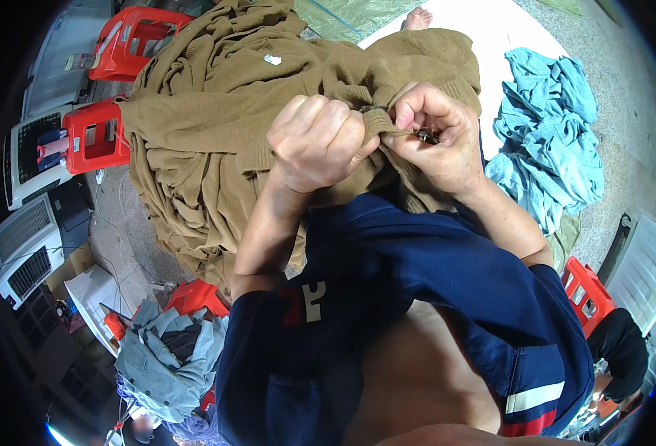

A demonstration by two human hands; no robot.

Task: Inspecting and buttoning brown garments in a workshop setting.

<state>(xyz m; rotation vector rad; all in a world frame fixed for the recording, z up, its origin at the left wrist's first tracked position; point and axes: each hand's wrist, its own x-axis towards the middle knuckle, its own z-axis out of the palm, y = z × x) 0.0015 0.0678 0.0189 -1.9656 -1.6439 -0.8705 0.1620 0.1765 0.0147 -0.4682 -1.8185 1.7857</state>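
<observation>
Left hand: one, fist closed firmly on a ribbed edge of brown knit. Right hand: one, just beside it, thumb and forefinger at the same edge; a small dark metal tool within its curled fingers, type unclear.

Brown knit garment: edge between the two hands, before the wearer's navy shirt; its limits within the heap cannot be told.

Brown knit heap: large, folded, spreading leftward; small white tag on top.

White surface: beyond and right of the brown knit.

Light-blue knit heap: crumpled, at the white surface's right side.

Red stools: two at far left, one at lower right.

Grey-blue clothes: piled, lower left.
</observation>
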